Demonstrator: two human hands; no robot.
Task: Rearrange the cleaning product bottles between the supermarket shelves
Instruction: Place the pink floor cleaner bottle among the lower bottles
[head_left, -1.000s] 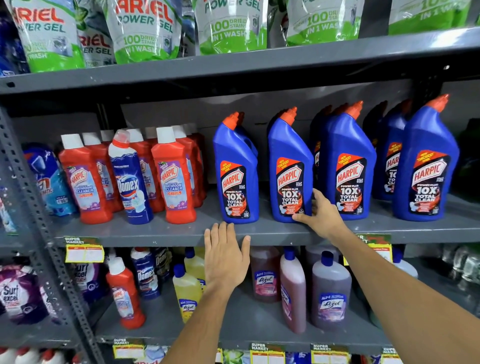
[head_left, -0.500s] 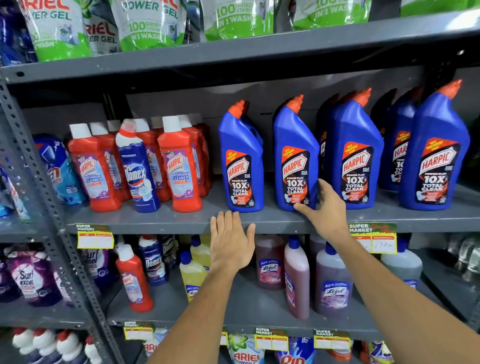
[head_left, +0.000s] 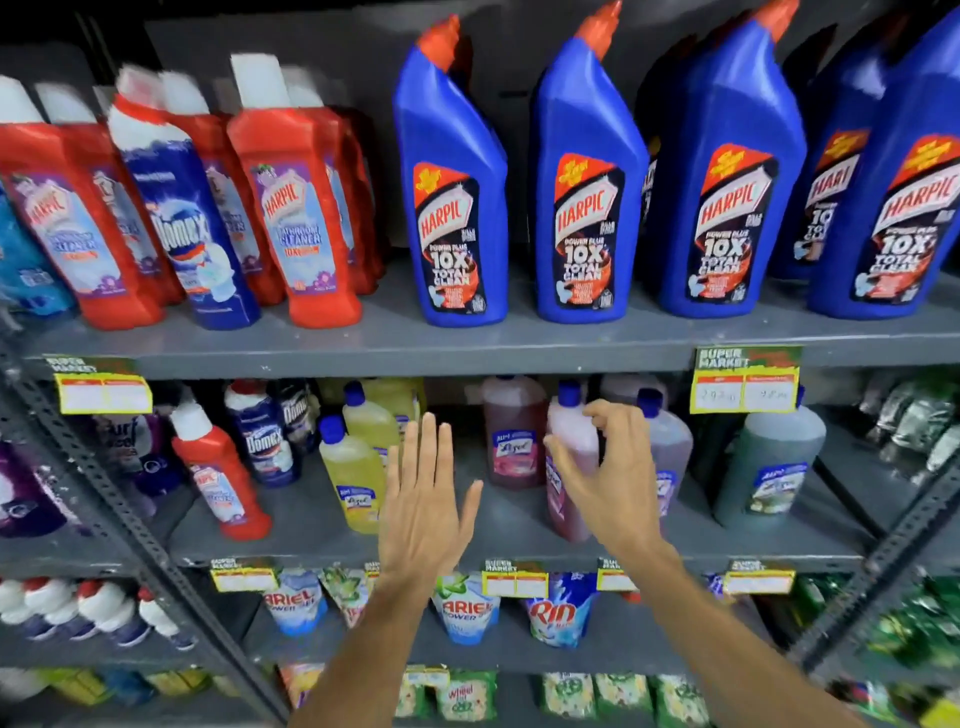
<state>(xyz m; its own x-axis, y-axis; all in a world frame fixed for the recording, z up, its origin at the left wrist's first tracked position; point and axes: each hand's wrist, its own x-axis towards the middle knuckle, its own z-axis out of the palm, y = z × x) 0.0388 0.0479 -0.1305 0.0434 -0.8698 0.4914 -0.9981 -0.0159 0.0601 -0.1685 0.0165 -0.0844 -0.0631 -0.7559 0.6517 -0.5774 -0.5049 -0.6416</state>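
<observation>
Left hand (head_left: 423, 499) is flat and wide open, fingers straight, holding nothing, raised before the middle shelf (head_left: 322, 525). Right hand (head_left: 608, 478) is spread wide, thumb and fingers curled around the neck of a pink bottle (head_left: 571, 447) with a blue cap; firm contact cannot be confirmed. That bottle stands upright at the front of the middle shelf, between a yellow bottle (head_left: 353, 478) and a purple bottle (head_left: 670, 452). Beyond, the upper shelf (head_left: 395, 343) carries blue bottles (head_left: 457, 197) right and red bottles (head_left: 296, 208) left.
</observation>
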